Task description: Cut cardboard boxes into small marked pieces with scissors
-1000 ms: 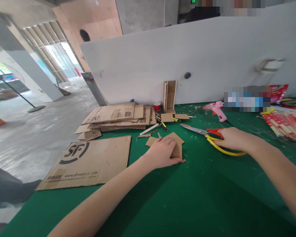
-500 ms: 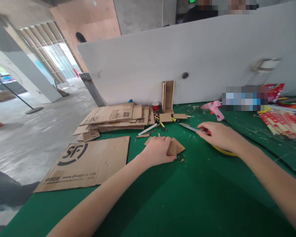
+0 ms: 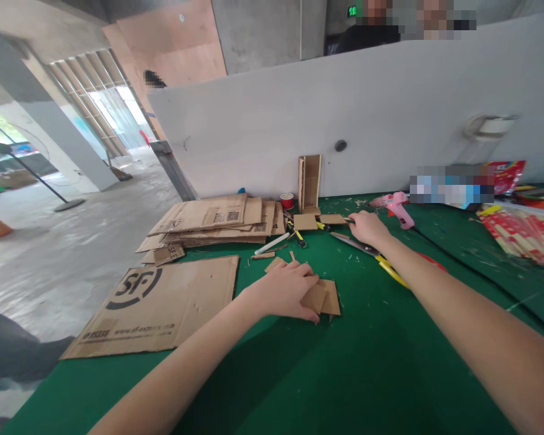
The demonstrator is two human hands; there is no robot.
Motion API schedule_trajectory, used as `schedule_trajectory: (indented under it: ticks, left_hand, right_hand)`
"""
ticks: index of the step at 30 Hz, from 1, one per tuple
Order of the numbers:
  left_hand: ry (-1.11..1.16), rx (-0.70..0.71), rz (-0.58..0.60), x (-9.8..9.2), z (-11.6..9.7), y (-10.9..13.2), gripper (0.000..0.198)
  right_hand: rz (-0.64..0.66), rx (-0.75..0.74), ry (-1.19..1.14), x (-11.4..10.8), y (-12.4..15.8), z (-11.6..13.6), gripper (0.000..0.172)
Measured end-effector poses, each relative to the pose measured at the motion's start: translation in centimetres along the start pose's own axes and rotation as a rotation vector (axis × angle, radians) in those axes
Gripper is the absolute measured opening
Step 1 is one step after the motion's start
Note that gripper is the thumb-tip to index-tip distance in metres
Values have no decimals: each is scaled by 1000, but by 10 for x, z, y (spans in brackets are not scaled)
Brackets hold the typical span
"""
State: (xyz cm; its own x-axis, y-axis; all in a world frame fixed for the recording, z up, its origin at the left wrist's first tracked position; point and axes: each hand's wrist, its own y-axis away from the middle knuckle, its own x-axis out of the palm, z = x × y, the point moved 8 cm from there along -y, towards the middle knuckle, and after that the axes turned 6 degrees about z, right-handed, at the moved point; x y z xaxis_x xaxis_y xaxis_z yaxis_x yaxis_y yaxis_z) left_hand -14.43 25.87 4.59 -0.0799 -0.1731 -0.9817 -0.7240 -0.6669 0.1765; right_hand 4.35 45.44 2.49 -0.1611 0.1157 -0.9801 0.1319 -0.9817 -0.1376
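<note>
My left hand point(image 3: 290, 290) rests on several small cardboard pieces point(image 3: 330, 297) on the green table, fingers bent over them. The pieces overlap and stick out on both sides of the hand. Farther back, my right hand point(image 3: 369, 229) reaches to the end of a thin cardboard strip point(image 3: 333, 219), its fingertips pinched together around something too small to make out. Scissors point(image 3: 367, 248) with yellow and red handles lie just in front of the right hand, partly covered by the forearm. Box cutters point(image 3: 298, 234) lie near a flat cardboard square point(image 3: 305, 222).
Stacked cardboard sheets point(image 3: 208, 214) and a large printed sheet point(image 3: 163, 302) occupy the left. A cardboard channel point(image 3: 309, 184) stands against the white panel point(image 3: 254, 133). The pink glue gun point(image 3: 399, 210), its black cord, and red-and-white packets point(image 3: 523, 235) are at right.
My right hand has let go of the scissors and moved back and left to the strip's end. Under my left hand, the cardboard pieces have shifted slightly toward me.
</note>
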Motion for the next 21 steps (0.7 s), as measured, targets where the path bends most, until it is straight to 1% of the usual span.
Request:
schedule_trajectory:
  ticks: [5,8,10,12,15,17,18,20,21]
  left_hand:
    - [-71,-7,-68,-2,-3,1,75]
    - [-73,-15,-64,-3,-1,2,65]
    - [-86,-40,-64,-4,0,2,61]
    - [-111,-74,-79,-5,0,2,63]
    - [-160,-118,-83,-5,-2,2,64]
    - [-161,-122,-78,-6,-3,3,69]
    - [-144,-111,-83,-7,-2,3,72]
    - [-103,-115,-123,-14,8,4,71]
    - [-93,-156,-155,-18,18,5,63]
  right_hand:
    - [-29,50,-29,4,-3,-7,24]
    - [-54,53,-39,0,-2,-8,23]
    - [-85,33,-43,-5,2,-2,24]
    - [-120,-8,-40,-12,8,11,22]
    - [-168,-72,-17,-21,22,37,21]
    - [-191,-108,-1,-26,33,56,26]
    - [-204,-120,7,-29,38,64,31]
    - [-221,-142,18,-34,49,78,41]
    - [-225,-157,18,-37,54,83,43]
